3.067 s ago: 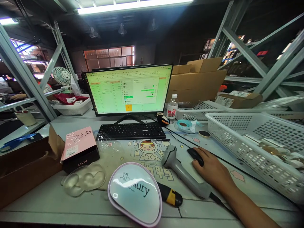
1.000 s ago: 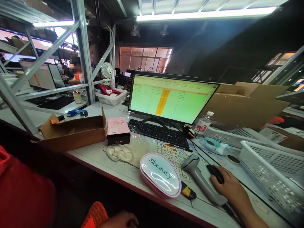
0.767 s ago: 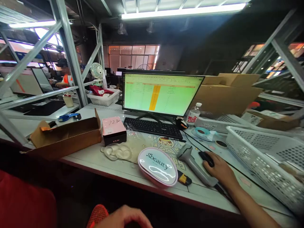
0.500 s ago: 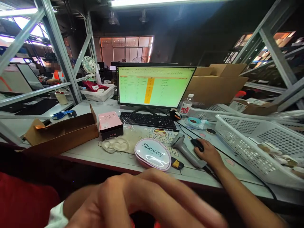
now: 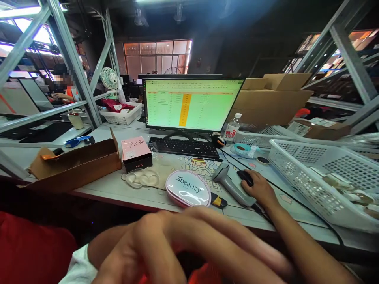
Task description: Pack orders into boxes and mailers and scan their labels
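Note:
My right hand (image 5: 262,192) rests over a black computer mouse (image 5: 245,178) on the desk, fingers curved around it. Close to the camera, in front of the desk edge, my left hand (image 5: 183,240) is raised with its fingers loosely bent and apart. It holds nothing that I can see; its fingertips are partly out of view. Just beyond it lies an oval pink-rimmed case (image 5: 188,189) marked "beauty". A grey barcode scanner (image 5: 232,187) lies between this case and the mouse. Beside the case is a black and yellow cutter (image 5: 218,200).
A monitor (image 5: 207,104) showing a spreadsheet stands behind a black keyboard (image 5: 183,148). To the left are a pink and black box (image 5: 136,152), clear heart-shaped trays (image 5: 143,177) and an open carton (image 5: 79,165). A white basket (image 5: 299,152) and a bottle (image 5: 232,128) stand right.
The view has shifted slightly. My left hand sits a little further right, its fingers slightly moved. My right hand stays on the mouse.

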Action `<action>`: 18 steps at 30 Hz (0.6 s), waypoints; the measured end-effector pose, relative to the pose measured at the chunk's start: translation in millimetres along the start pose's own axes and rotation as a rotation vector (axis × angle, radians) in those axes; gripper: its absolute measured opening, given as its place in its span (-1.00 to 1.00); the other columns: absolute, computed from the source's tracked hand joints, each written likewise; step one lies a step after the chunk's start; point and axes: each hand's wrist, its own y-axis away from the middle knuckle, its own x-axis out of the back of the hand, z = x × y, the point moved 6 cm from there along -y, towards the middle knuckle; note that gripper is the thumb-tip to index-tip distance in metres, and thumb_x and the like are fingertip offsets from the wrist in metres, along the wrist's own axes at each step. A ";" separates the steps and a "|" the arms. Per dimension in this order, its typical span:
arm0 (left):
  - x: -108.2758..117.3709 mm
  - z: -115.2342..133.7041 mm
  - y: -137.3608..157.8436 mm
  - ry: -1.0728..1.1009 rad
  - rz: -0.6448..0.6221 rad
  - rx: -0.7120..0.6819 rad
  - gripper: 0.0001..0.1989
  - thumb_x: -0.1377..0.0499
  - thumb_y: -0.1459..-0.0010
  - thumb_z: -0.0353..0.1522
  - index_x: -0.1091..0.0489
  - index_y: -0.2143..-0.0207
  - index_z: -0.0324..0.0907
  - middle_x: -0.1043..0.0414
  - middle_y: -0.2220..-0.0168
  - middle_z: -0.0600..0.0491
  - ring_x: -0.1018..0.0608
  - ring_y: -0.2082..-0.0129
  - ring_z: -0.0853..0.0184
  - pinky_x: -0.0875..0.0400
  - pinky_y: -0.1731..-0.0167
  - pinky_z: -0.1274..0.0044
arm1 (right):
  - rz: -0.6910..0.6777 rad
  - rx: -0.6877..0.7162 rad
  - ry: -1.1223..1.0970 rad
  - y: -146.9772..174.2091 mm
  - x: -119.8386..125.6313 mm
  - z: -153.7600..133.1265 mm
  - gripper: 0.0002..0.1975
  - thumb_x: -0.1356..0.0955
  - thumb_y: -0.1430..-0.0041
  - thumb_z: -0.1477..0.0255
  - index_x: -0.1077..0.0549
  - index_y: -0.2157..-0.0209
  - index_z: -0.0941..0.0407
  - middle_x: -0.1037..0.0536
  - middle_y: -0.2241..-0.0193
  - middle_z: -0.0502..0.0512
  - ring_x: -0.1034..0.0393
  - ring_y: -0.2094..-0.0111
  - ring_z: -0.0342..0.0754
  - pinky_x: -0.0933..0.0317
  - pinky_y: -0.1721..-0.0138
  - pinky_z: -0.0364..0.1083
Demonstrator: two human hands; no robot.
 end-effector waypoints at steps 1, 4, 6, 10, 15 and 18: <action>9.7 12.1 -8.3 -0.038 0.042 -0.070 -0.40 -0.01 -0.20 0.30 -0.60 0.32 0.10 -0.58 -0.05 -0.03 -0.50 -0.21 -0.08 -0.52 -0.02 0.11 | 0.001 -0.001 -0.003 0.1 -0.2 -0.7 -0.45 -0.27 -0.17 0.19 -0.50 -0.12 0.12 -0.57 -0.10 0.30 -0.48 -0.11 0.24 -0.37 -0.18 0.23; 48.4 30.5 -18.0 -0.199 0.270 -0.290 -0.41 -0.08 -0.28 0.21 -0.49 0.46 -0.06 -0.56 -0.13 -0.08 -0.52 -0.18 -0.06 -0.45 -0.14 0.10 | -0.025 -0.004 -0.010 -0.1 0.0 -5.7 -0.44 -0.26 -0.18 0.19 -0.50 -0.11 0.17 -0.56 -0.10 0.36 -0.48 -0.11 0.28 -0.36 -0.18 0.25; 77.4 20.7 -9.0 -0.339 0.465 -0.336 -0.54 -0.14 -0.37 0.01 -0.44 0.45 -0.10 -0.60 -0.05 -0.10 -0.59 -0.07 0.05 -0.46 -0.12 0.19 | -0.049 -0.007 -0.011 -1.0 5.7 -12.7 -0.41 -0.24 -0.22 0.16 -0.49 -0.13 0.23 -0.54 -0.13 0.45 -0.44 -0.16 0.33 -0.31 -0.23 0.26; 111.3 -21.9 22.4 -0.505 0.657 -0.145 -0.82 -0.18 -0.36 -0.25 -0.45 0.30 -0.11 -0.64 0.05 -0.05 -0.62 -0.02 0.16 -0.47 -0.09 0.30 | 0.034 -0.062 0.005 -4.3 46.8 -39.8 -0.34 -0.16 -0.39 0.13 -0.44 -0.21 0.35 -0.50 -0.17 0.59 -0.37 -0.24 0.39 -0.19 -0.30 0.23; 90.6 -38.2 1.9 -0.560 0.559 0.011 -0.77 -0.24 -0.30 -0.25 -0.52 0.03 -0.11 -0.63 0.05 -0.02 -0.63 0.13 0.23 -0.54 0.07 0.39 | -0.054 -0.144 -0.076 9.9 80.8 -122.0 -0.43 -0.24 -0.39 0.06 -0.58 -0.09 0.19 -0.66 0.10 0.33 -0.52 0.19 0.12 -0.37 0.07 0.09; 76.4 -46.0 -41.1 -0.539 0.483 0.055 -0.59 -0.25 -0.30 -0.19 -0.45 -0.15 -0.13 -0.62 -0.04 -0.06 -0.64 0.14 0.22 -0.57 0.15 0.40 | -0.389 -0.013 -0.109 31.8 50.9 -193.8 -0.45 -0.27 -0.36 -0.03 -0.64 0.07 0.12 -0.67 0.17 0.23 -0.51 0.25 0.09 -0.37 0.18 0.04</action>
